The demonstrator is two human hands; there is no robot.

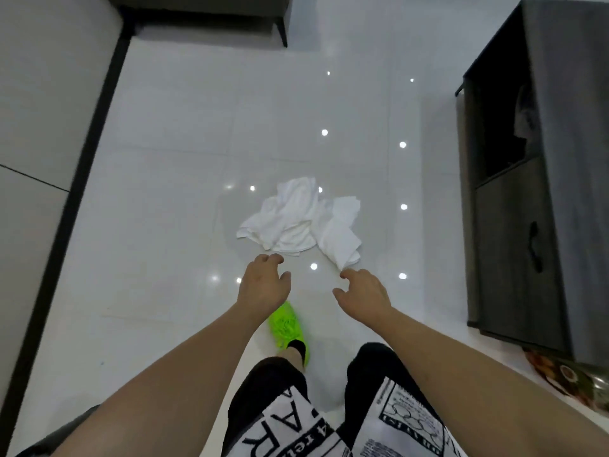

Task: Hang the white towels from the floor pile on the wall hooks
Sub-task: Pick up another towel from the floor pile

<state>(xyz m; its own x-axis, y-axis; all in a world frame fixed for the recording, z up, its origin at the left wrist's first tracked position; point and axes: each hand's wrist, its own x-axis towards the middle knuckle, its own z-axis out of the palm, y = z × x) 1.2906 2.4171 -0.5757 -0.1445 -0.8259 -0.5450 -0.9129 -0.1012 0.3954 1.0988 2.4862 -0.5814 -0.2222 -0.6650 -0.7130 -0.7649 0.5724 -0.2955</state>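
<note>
A crumpled pile of white towels (301,222) lies on the glossy white tile floor, in the middle of the view. Both my arms reach down toward it. My left hand (263,282) hovers just short of the pile's near edge, fingers loosely curled and holding nothing. My right hand (362,288) is a little to the right, its fingertips at the lowest corner of the towels; whether they touch the cloth is unclear. No wall hooks are in view.
A dark grey cabinet (534,179) stands along the right side. A white wall with a black baseboard (75,179) runs down the left. A dark piece of furniture (204,8) stands at the top. My foot in a green shoe (288,324) is below my hands.
</note>
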